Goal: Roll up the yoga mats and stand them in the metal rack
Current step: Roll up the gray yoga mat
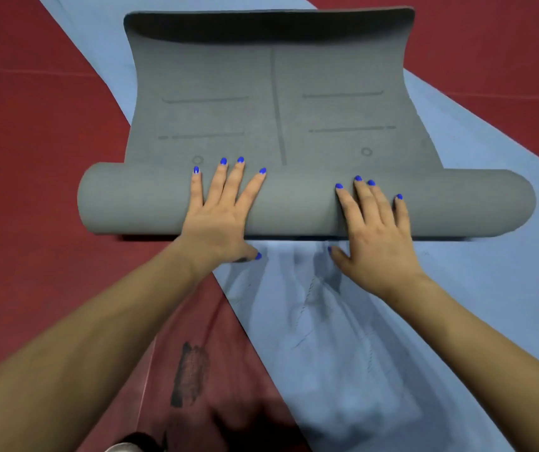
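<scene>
You had the grey yoga mat (271, 102) mid-roll on the floor, lying across a blue mat (359, 321) spread flat under it on the red floor (33, 125). The rolled part (294, 203) sat at the near end, wide left to right; the flat remainder ran to the far end, where the far edge (268, 24) curled up.

Left hand (219, 216) lay flat on top of the roll, left of centre, fingers spread and straight, thumb down at the near side. Right hand (376, 230) did the same right of centre. So neither grip was closed round anything, both just pressed with open palms.

To do this step well, judging from the frame: you needed even forward pressure from both palms so the roll stayed straight. The right end looked a bit farther toward you than the left, so coning was the risk. Hands set wider apart would have helped. That curled far edge needed tucking flat at the finish. No metal rack was in view.
</scene>
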